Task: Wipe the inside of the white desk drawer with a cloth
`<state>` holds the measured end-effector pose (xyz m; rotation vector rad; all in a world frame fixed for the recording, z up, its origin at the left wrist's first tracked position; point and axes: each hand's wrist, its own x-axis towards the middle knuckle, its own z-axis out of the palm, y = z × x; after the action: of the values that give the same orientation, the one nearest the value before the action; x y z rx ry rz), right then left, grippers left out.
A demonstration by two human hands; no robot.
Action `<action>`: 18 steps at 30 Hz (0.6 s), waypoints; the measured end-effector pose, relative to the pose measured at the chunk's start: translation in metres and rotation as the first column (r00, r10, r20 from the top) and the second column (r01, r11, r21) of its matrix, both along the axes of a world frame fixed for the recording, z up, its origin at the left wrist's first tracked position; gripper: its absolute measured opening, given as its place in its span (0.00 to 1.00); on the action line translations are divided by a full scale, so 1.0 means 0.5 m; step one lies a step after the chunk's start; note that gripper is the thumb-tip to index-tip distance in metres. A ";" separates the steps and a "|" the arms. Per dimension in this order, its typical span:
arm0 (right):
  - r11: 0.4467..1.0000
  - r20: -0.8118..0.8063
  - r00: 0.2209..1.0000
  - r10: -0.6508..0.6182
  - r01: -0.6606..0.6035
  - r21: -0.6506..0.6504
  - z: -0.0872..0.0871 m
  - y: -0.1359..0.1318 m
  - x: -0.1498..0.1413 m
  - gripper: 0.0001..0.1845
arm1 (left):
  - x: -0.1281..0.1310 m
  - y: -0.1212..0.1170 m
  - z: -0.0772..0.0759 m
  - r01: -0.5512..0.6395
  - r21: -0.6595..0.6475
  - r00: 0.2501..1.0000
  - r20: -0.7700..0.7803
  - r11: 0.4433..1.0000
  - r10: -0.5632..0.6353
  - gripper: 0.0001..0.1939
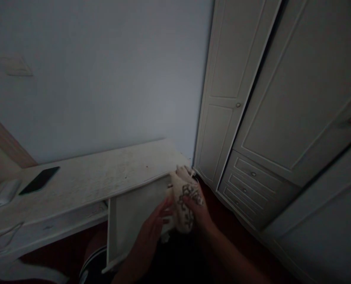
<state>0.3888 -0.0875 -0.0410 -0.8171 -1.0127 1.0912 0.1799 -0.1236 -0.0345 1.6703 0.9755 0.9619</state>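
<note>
A pale cloth [183,197] with a dark printed pattern is bunched between both my hands, right at the near corner of a white desk [98,179]. My right hand [199,211] grips the cloth from the right side, fingers closed over it. My left hand [154,228] comes up from below, its fingers pressed against the cloth's left side in front of the desk's white side panel [130,215]. The room is dim.
A dark phone [39,180] lies on the desk top at the left, beside pale objects at the left edge. A white wardrobe [270,130] with doors and drawers fills the right. A grey wall [104,79] rises behind the desk. The floor is dark red.
</note>
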 end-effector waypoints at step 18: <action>0.674 -0.111 0.972 0.209 -0.225 -0.704 -0.246 0.103 0.213 0.18 | -0.136 -0.042 -0.176 0.145 -0.017 0.350 -0.935 0.989 -0.067 0.23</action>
<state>0.4953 -0.0361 -0.1640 -1.3261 -0.6516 1.7515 0.1119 -0.1444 -0.1224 2.3512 1.5295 -0.2304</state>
